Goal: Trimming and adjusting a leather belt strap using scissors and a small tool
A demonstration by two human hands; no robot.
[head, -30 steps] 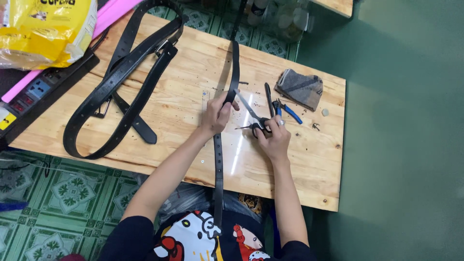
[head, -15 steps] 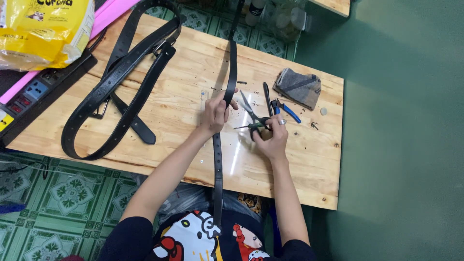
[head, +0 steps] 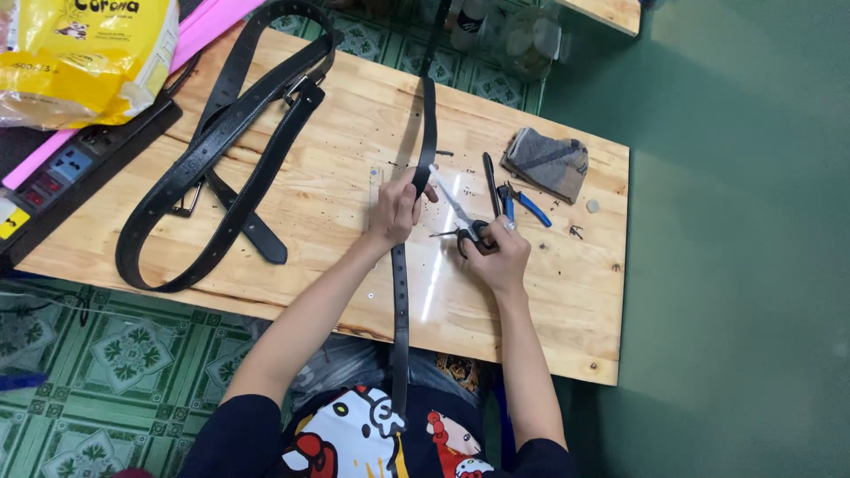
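A long black belt strap (head: 400,301) with punched holes runs from my lap across the wooden table (head: 567,301) toward its far edge. My left hand (head: 396,209) pinches this strap near the table's middle. My right hand (head: 501,254) grips a pair of scissors (head: 462,221) with black handles, the blades open and pointing toward the strap just beside my left fingers.
Several black belts (head: 221,168) lie looped on the table's left half. Blue-handled pliers (head: 522,204), a dark awl-like tool (head: 490,181) and a folded grey cloth (head: 547,164) lie at the right. A yellow bag (head: 80,53) and power strip (head: 62,173) sit at far left.
The scissors' blades have opened and swung toward the strap at my left fingers. My left hand keeps its hold on the strap.
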